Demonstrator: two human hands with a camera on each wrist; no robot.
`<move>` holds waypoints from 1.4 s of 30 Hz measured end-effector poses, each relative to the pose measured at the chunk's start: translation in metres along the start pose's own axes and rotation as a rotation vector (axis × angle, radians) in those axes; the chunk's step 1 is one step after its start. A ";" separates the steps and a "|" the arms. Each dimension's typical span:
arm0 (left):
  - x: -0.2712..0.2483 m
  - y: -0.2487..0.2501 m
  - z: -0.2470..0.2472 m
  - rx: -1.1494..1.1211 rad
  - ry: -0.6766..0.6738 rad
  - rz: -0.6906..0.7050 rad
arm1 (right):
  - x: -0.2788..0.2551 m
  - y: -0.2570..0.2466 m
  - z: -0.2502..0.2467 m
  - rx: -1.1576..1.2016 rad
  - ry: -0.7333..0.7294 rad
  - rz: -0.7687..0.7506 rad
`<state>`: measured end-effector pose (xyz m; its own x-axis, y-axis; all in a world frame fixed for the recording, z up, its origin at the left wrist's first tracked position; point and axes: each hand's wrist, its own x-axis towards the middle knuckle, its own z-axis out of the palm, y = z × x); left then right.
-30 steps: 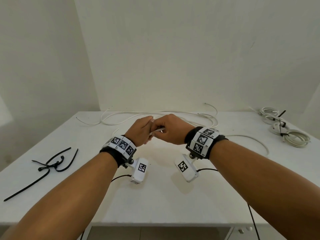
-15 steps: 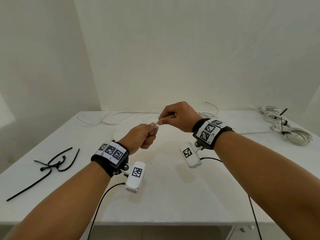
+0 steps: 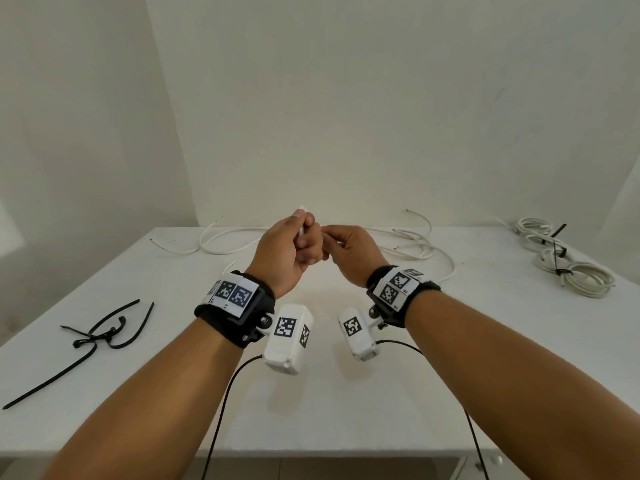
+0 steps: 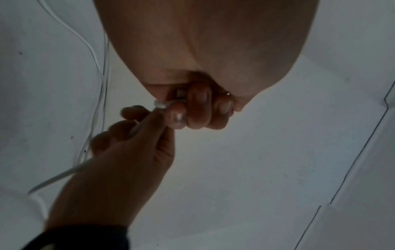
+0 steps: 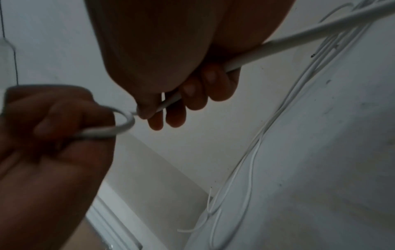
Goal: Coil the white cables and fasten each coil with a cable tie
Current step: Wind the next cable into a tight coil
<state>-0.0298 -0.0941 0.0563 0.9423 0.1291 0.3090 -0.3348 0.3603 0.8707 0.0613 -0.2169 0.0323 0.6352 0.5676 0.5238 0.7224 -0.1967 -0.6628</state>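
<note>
Above the table's far middle, my left hand (image 3: 298, 241) grips the end of a white cable (image 3: 301, 226), whose tip pokes up past the thumb. My right hand (image 3: 335, 241) sits right beside it and pinches the same cable. In the right wrist view the cable (image 5: 278, 44) runs through my right fingers (image 5: 193, 97) and bends into a small loop (image 5: 125, 121) at my left hand (image 5: 53, 128). The left wrist view shows my left fingers (image 4: 197, 108) curled round the cable (image 4: 160, 104), with my right hand (image 4: 128, 145) just below. The rest of the cable (image 3: 440, 259) trails across the table.
Several loose white cables (image 3: 225, 250) lie along the table's back edge. Tied white coils (image 3: 571, 271) sit at the back right. Black cable ties (image 3: 104, 336) lie at the left. The white table (image 3: 332, 410) meets the wall behind, and black wrist-camera leads hang over its front edge.
My hands were apart with the cable stretched between them. They have come together, the left hand rising and turning upright, and the cable now bends into a small loop.
</note>
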 end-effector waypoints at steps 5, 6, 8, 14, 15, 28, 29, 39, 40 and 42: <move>0.016 0.002 -0.007 -0.004 0.138 0.101 | -0.013 -0.004 0.014 -0.131 -0.124 0.033; 0.018 0.001 -0.008 0.024 0.172 0.115 | -0.015 -0.004 0.016 -0.148 -0.151 0.041; 0.022 -0.003 -0.011 0.109 0.250 0.133 | -0.017 -0.006 0.018 -0.198 -0.206 0.041; 0.020 -0.021 -0.025 0.752 0.367 0.194 | -0.026 -0.019 0.019 -0.393 -0.391 -0.060; 0.019 -0.023 -0.030 0.869 0.321 0.179 | -0.025 -0.020 0.016 -0.407 -0.398 -0.073; -0.004 -0.020 -0.038 1.150 -0.098 -0.110 | -0.001 -0.024 -0.030 -0.375 -0.342 -0.062; -0.006 -0.021 -0.038 1.101 -0.103 -0.124 | 0.000 -0.024 -0.032 -0.364 -0.339 -0.070; -0.021 -0.014 -0.023 0.556 -0.052 -0.260 | 0.012 -0.012 -0.042 -0.161 -0.210 -0.052; -0.021 -0.011 -0.021 0.518 -0.052 -0.257 | 0.013 -0.011 -0.042 -0.131 -0.191 -0.042; -0.020 -0.006 -0.017 0.426 -0.048 -0.244 | 0.013 -0.010 -0.041 -0.073 -0.164 -0.035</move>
<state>-0.0464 -0.0834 0.0387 0.9955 0.0412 0.0854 -0.0839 -0.0363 0.9958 0.0740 -0.2405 0.0679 0.5606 0.6965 0.4478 0.7650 -0.2286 -0.6021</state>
